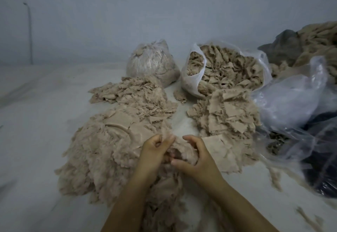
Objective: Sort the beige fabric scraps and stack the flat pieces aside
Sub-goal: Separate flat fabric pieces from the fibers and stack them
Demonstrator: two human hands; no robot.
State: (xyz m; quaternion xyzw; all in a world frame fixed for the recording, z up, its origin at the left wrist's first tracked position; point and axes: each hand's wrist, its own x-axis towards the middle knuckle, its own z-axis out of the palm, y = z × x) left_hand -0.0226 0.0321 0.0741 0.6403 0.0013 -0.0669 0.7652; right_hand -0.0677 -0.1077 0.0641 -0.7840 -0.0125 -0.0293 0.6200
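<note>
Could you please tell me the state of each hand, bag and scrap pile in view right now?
left hand: fingers curled, pinching scraps
right hand: fingers curled round scraps
big scrap pile: loose, jumbled, under both hands
flat pieces pile: spread out right of the gap
far left pile: low, loose
closed bag: tied shut, full
open bag: on its side, mouth open, scraps spilling
clear bag: crumpled, slack
</note>
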